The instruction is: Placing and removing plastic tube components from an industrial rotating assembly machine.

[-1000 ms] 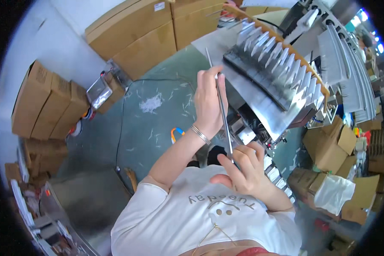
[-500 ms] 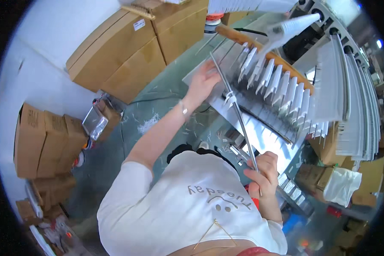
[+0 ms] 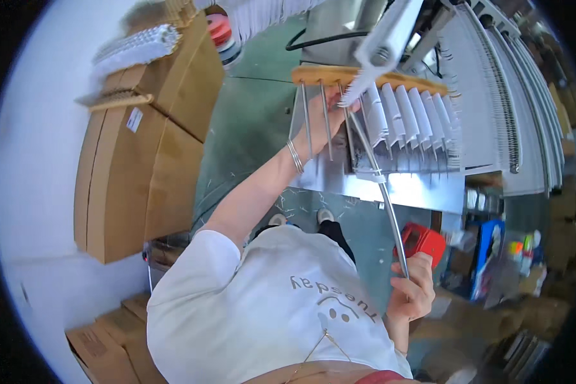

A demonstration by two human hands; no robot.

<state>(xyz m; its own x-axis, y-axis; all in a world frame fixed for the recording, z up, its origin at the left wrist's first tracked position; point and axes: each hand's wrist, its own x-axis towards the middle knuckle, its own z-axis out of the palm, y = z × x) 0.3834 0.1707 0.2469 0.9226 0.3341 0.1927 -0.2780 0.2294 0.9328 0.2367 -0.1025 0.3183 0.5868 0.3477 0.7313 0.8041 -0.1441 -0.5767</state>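
My right hand (image 3: 414,288) is closed around the lower end of a long thin metal rod (image 3: 390,211). The rod slants up and away toward a wooden bar (image 3: 310,75) fitted with several metal pegs. At the rod's upper end my left hand (image 3: 323,121) has its fingers closed on it, among the pegs; a white strip partly hides the fingertips. Small white pieces (image 3: 371,176) sit on the rod partway along. Folded white pieces (image 3: 408,118) hang in a row on the pegs to the right of my left hand.
A white toothed strip (image 3: 383,54) hangs close above the bar. Long white strips (image 3: 486,102) hang at the right. Below the bar lies a shiny metal plate (image 3: 422,192). A red plastic object (image 3: 422,243) is beside my right hand. Cardboard boxes (image 3: 128,185) stand at the left.
My view has turned, so the rack now lies straighter ahead. The rod's upper end and my left hand have come in among the pegs; my right hand still holds the lower end.
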